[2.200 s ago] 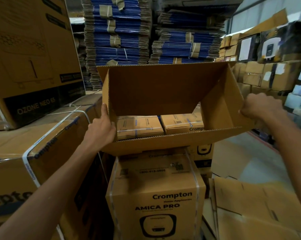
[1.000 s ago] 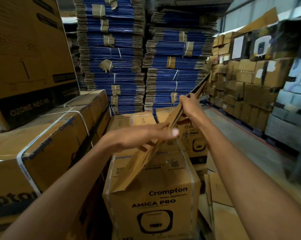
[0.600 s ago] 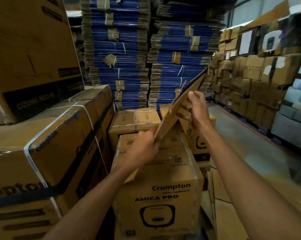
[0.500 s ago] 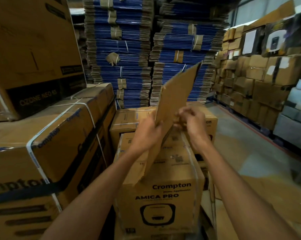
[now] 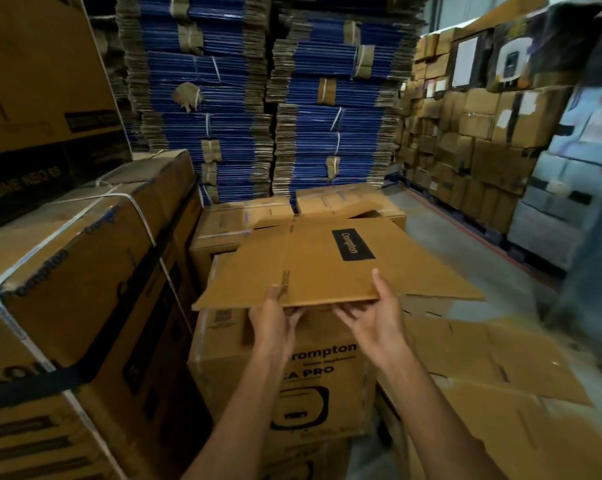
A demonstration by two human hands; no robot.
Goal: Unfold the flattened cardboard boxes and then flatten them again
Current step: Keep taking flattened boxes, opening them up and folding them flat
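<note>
I was looking into a warehouse: tall bundled stacks of flattened blue cartons [image 5: 220,98] rose at the back, sealed and strapped Crompton boxes [image 5: 85,271] stood piled on the left, and a wall of brown cartons [image 5: 465,150] lined the right beside a concrete floor [image 5: 458,247].

My left hand [image 5: 274,322] pinches the near edge of the flattened brown cardboard box [image 5: 327,265], thumb on top and fingers curled beneath. My right hand [image 5: 374,318] grips the same edge just beside it, thumb stretched up over the top face, fingers hooked under. Both bare forearms reach forward from the bottom of view, converging, wrists nearly straight.
</note>
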